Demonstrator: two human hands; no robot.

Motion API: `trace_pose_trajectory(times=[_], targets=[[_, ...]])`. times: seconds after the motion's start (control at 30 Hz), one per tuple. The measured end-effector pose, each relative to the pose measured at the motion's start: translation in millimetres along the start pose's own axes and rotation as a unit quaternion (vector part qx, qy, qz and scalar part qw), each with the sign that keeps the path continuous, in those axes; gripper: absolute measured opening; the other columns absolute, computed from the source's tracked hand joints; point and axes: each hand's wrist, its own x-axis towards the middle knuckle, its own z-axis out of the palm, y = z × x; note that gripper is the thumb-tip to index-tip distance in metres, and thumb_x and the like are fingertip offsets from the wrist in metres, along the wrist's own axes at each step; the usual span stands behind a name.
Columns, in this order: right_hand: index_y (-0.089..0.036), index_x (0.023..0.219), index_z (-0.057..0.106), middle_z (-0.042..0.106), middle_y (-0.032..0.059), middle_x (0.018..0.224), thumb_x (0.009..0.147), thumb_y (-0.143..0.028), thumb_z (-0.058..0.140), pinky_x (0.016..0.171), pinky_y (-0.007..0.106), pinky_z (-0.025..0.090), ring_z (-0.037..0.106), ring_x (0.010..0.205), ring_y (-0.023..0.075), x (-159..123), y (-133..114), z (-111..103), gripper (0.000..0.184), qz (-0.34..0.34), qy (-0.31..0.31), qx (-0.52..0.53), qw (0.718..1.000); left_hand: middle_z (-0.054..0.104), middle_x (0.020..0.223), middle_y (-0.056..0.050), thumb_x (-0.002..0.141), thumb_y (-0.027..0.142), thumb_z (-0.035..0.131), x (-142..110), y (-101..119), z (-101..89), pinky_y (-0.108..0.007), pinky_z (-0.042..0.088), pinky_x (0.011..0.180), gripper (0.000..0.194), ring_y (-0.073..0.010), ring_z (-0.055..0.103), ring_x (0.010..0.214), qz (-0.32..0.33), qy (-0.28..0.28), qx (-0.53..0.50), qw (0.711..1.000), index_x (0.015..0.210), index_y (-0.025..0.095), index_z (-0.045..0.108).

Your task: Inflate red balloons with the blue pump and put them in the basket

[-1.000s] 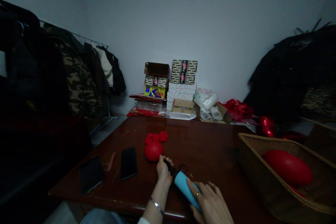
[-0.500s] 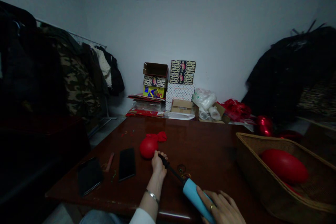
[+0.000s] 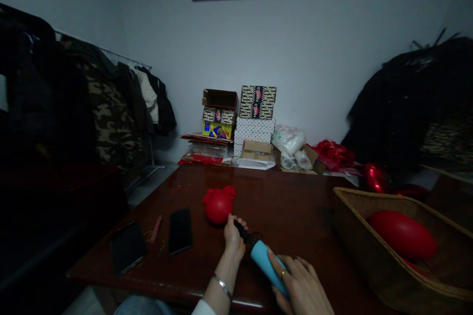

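My left hand (image 3: 234, 233) grips the black front end of a hand pump, where the neck of a small red balloon (image 3: 218, 204) is fitted. The balloon is partly inflated and rests on the dark wooden table (image 3: 291, 206). My right hand (image 3: 301, 289) is closed on the blue barrel of the pump (image 3: 265, 263), near the table's front edge. The pump is pushed in, with little of its black rod showing.
Two dark phones (image 3: 180, 230) (image 3: 127, 246) lie left of my hands. A wicker basket (image 3: 373, 251) at the right holds an inflated red balloon (image 3: 402, 235). Boxes (image 3: 254, 123) and bags are stacked at the table's far end. Coats hang on a rack (image 3: 111, 108) at left.
My right hand has pushed the blue barrel forward toward my left hand, closing the pump after it was pulled out. The red balloon looks slightly fuller and has shifted right.
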Motion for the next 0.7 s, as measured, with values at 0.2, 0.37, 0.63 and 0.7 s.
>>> trace_pose_trajectory(times=[0.2,0.37,0.63,0.7], targets=[[-0.025,0.128,0.045,0.063,0.0046,0.103,0.068,-0.015,0.052,0.086,0.039,0.037,0.059,0.09,0.0204,13.3,-10.2,3.4,0.061,0.062,-0.068,0.017,0.996,0.041,0.052,0.005,0.086,0.03,0.048,-0.2,-4.3,0.4,-0.02,0.034,0.042,0.021,-0.0083,0.041,0.041,-0.013,-0.017,0.003,1.0,0.07,0.019,0.04],[-0.026,0.129,0.042,0.062,0.0044,0.107,0.069,-0.016,0.052,0.087,0.04,0.036,0.059,0.092,0.0206,10.2,-14.0,7.4,0.062,0.056,-0.072,0.023,0.996,0.042,0.051,0.004,0.087,0.024,0.044,1.0,2.3,-0.8,-0.019,0.033,0.041,0.02,-0.0077,0.041,0.041,-0.012,0.003,0.013,1.0,0.069,0.018,0.041],[-0.027,0.132,0.038,0.064,0.0021,0.103,0.068,-0.021,0.053,0.085,0.037,0.037,0.061,0.087,0.0184,-5.0,-5.0,11.7,0.067,0.015,-0.006,0.005,1.0,0.04,0.051,0.005,0.088,0.024,0.042,5.0,6.6,-1.4,-0.019,0.032,0.04,0.022,-0.0066,0.039,0.04,-0.011,0.007,0.015,1.0,0.067,0.018,0.04],[-0.027,0.133,0.037,0.065,0.0009,0.103,0.067,-0.022,0.054,0.083,0.036,0.038,0.061,0.086,0.0177,-12.2,1.0,10.4,0.069,0.003,-0.001,0.0,1.0,0.041,0.051,0.005,0.088,0.024,0.042,10.3,9.2,-3.7,-0.019,0.033,0.041,0.021,-0.0068,0.04,0.04,-0.008,0.004,0.016,1.0,0.068,0.018,0.04]])
